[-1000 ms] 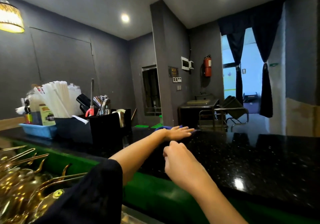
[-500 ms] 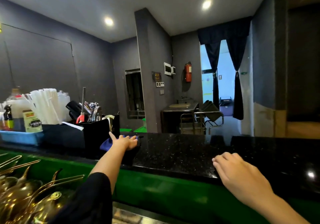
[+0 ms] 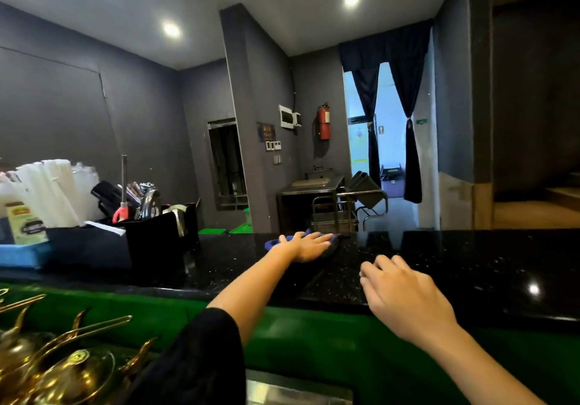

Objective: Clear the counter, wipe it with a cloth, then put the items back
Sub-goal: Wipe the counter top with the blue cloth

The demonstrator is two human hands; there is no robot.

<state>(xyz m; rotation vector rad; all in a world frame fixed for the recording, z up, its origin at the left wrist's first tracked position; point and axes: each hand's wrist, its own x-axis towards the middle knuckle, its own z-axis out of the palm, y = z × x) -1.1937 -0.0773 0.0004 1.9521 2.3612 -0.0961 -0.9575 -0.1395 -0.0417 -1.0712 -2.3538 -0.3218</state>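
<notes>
On counter [image 3: 470,266], cloth [image 3: 270,243] farther right

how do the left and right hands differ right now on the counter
The left hand lies flat with straight fingers; the right hand has loosely curled fingers. The left hand presses on the blue cloth; the right hand holds nothing. The left hand reaches far across the black counter; the right hand is near its front edge. Both are bare and palm down over the counter.

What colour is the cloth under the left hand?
Blue. The head view shows the cloth at the edges of the left hand.
</notes>
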